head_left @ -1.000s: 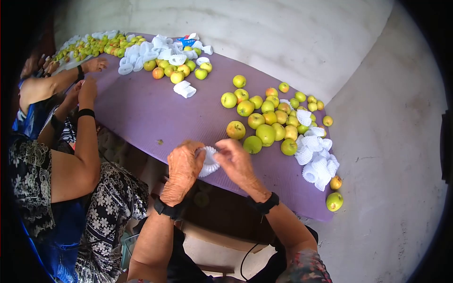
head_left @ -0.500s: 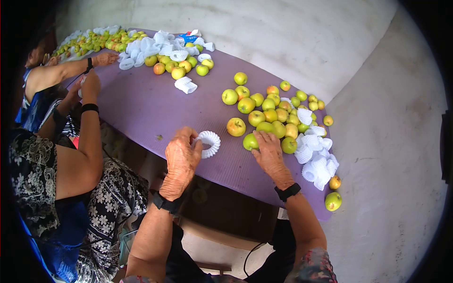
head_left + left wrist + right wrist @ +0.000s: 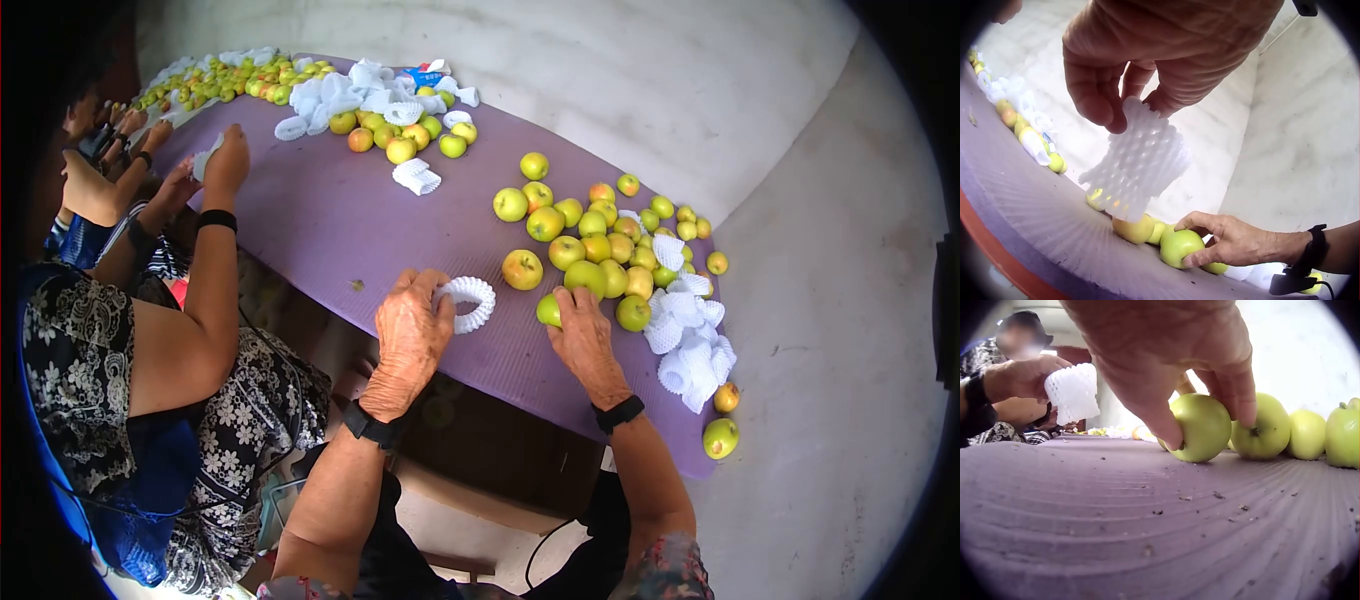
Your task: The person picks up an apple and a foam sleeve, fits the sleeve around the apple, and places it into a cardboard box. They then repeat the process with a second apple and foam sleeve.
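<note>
My left hand [image 3: 410, 325] pinches a white foam fruit net [image 3: 1141, 156] by its edge, between thumb and fingers. In the head view the net shows as a round ring with its mouth facing up, above the table's front part. To the right, my right hand [image 3: 585, 345] grips a green apple [image 3: 1200, 428], thumb on one side and fingers on the other. That apple sits on the purple table cover at the near edge of a loose group of apples [image 3: 567, 251], and another green apple [image 3: 1263, 428] stands right beside it.
White foam nets [image 3: 690, 365] lie heaped at the table's right end, near two apples by the edge. Farther left are more apples [image 3: 401, 150], a foam pile [image 3: 340, 95] and a loose net [image 3: 416, 177]. Other people sit along the left; the nearest person's hand [image 3: 230, 165] holds something whitish.
My right hand has left the foam net, moved right and taken hold of the green apple. My left hand keeps the net, now showing as a wide ring. The head view has shifted slightly.
</note>
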Demonstrator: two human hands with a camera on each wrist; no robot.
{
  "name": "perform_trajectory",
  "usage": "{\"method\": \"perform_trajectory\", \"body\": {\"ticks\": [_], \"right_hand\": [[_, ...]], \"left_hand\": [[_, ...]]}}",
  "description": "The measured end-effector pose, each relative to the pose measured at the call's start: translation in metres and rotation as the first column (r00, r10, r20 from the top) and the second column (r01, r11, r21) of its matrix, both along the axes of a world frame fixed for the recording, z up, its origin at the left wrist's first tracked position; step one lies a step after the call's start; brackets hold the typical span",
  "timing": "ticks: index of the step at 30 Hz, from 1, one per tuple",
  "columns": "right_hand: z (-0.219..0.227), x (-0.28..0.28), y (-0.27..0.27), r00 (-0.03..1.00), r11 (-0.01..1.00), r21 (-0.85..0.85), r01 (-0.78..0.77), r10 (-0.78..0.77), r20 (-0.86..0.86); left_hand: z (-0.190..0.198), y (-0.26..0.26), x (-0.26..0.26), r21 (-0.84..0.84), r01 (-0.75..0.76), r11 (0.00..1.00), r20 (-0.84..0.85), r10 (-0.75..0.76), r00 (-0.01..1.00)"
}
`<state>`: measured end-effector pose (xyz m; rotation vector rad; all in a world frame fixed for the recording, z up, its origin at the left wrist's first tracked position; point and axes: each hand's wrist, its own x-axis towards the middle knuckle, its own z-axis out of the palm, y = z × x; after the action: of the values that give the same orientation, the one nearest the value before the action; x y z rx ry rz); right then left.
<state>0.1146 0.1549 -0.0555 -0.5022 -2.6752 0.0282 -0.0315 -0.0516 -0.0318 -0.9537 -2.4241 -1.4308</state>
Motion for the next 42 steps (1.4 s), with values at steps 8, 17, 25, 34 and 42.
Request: {"method": "perform_trajectory", "body": {"ticks": [8,17,25,34,42], "right_hand": [[0.023,0.012,-0.017,0.934,0.533,-0.825,-0.188,-0.164,-0.319],[0.012,0.040,-0.025,0.871,-0.336,-0.809,-0.483,-0.280,-0.404],[0.007,0.041,-0.022,0.821,-0.384,-0.729,-0.567,-0.331,-0.465],[0.037,0.039,-0.032,0.791,-0.242,-0.753,-0.611,-0.200,-0.578],[0.040,0.041,-0.032,0.788,0.128,-0.799,-0.588,-0.132,-0.601]], "left_hand": [[0.000,0.008,0.007,-0.008,0.017,1.000,-0.017,-0.017,1.000],[0.002,0.023,0.030,-0.052,0.075,0.996,-0.030,-0.076,0.997],[-0.001,0.029,0.042,-0.063,0.117,0.991,-0.043,-0.120,0.992],[-0.005,0.036,0.050,-0.079,0.137,0.987,-0.067,-0.142,0.988],[0.000,0.042,0.061,-0.116,0.221,0.968,0.014,-0.221,0.975]]}}
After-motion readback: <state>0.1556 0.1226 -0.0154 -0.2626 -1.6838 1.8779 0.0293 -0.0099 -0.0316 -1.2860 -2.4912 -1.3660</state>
